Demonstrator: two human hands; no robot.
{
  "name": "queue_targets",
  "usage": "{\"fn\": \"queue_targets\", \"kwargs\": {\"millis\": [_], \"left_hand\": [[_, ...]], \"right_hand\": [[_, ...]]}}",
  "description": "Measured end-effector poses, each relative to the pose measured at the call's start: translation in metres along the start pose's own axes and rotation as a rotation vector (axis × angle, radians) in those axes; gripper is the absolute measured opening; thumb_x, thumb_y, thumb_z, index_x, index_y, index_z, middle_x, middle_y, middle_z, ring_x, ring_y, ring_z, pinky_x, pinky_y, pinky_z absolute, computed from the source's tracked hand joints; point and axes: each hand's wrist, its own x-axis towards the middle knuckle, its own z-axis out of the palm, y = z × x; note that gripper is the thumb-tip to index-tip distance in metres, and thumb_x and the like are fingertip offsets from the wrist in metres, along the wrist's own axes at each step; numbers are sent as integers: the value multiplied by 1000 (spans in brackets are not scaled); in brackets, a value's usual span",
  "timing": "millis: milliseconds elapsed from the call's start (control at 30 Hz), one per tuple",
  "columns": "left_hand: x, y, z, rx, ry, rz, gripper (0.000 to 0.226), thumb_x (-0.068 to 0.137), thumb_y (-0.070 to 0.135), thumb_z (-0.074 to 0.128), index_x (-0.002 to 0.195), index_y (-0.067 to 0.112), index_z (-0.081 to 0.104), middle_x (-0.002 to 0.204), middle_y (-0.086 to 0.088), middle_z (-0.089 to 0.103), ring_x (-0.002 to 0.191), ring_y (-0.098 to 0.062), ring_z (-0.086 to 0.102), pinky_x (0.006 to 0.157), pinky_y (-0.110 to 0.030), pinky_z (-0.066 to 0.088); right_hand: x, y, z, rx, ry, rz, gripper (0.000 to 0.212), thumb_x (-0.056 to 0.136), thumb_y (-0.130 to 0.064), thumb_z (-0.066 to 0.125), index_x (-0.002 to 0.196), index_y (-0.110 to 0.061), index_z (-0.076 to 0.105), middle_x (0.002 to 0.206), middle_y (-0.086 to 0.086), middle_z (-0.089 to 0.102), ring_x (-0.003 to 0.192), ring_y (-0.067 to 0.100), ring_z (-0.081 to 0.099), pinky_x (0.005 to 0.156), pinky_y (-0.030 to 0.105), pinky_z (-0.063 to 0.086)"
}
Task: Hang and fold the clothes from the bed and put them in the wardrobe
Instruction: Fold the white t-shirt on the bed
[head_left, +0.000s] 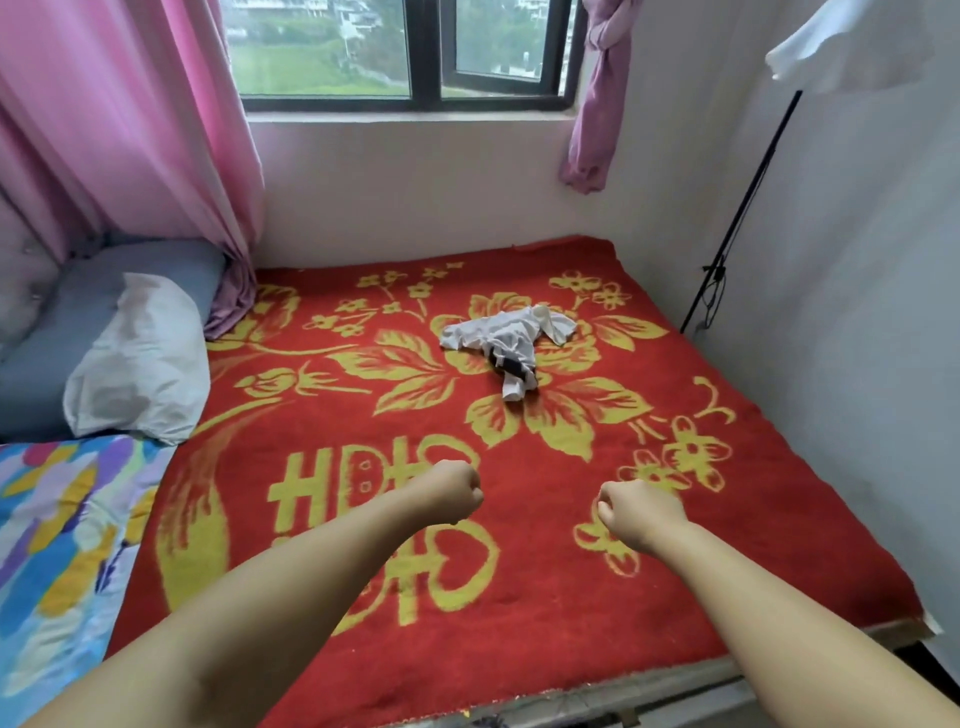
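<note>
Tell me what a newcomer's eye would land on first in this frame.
The red blanket with yellow flowers fills the bed, and one crumpled white garment lies alone near its middle. In the foreground the left hand and right hand hover above the blanket with fingers curled, holding nothing. A pink curtain hangs at the upper left.

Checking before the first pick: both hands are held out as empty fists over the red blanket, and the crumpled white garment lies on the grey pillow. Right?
Not quite. The head view shows the crumpled white garment on the red blanket mid-bed, not the pillow. Left hand and right hand are empty fists.
</note>
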Motion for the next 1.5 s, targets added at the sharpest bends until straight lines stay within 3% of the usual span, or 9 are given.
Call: {"fn": "queue_targets", "kwargs": {"millis": [300,467,600,700,867,1000,1067,1200,1500], "left_hand": [[189,7,48,-51,-98,-208,34,91,8,34,106,7,65,101,-10,68,89,-27,66,77,-39,57],[291,0,99,-44,-100,-232,33,94,15,36,121,18,57,115,-4,63,79,-21,59,67,-31,48],[377,-20,127,-89,44,-217,40,94,14,39,134,18,47,127,-8,56,114,-28,54,92,-41,46],[435,-31,135,-163,232,-167,45,94,12,44,138,15,43,132,-9,49,122,-27,48,97,-44,42],[515,-40,126,49,471,-31,68,89,21,55,150,20,24,151,-11,23,139,-29,25,105,-43,34],[583,-32,103,167,384,-84,90,86,25,60,152,32,0,159,-9,-10,145,-30,9,102,-47,38],[616,-31,89,223,307,-119,87,88,22,58,151,36,0,159,-9,0,138,-33,24,93,-48,43],[649,-40,69,311,321,-48,50,92,5,43,140,18,36,133,-15,38,119,-38,42,76,-46,40],[560,-67,123,410,273,-5,50,93,8,43,140,18,34,123,-15,40,102,-37,51,61,-39,33]], "right_hand": [[197,64,80,-18,-185,-134,32,98,-30,32,114,-18,58,111,2,64,100,24,62,71,30,45],[307,84,144,24,-182,-122,36,99,-29,39,131,-16,48,136,7,43,126,26,39,90,40,45],[391,70,205,116,-154,-82,47,97,-29,42,143,-17,37,155,12,23,145,27,16,113,46,23],[428,61,251,219,-29,-71,52,98,-30,41,147,-17,30,160,8,12,148,23,3,118,48,0],[431,60,284,238,277,-100,54,86,-34,33,133,-13,51,151,10,37,143,27,29,116,53,12],[431,58,284,199,294,-95,55,83,-34,35,129,-13,56,148,10,41,140,27,35,115,53,16],[434,59,284,164,291,-103,55,82,-34,36,130,-14,56,148,10,42,140,27,35,114,52,14],[438,60,286,143,293,-103,56,83,-35,36,133,-17,54,149,9,40,140,23,24,113,52,13],[437,61,283,187,286,-95,58,84,-35,31,133,-15,54,149,9,41,140,28,34,114,57,20]]}}
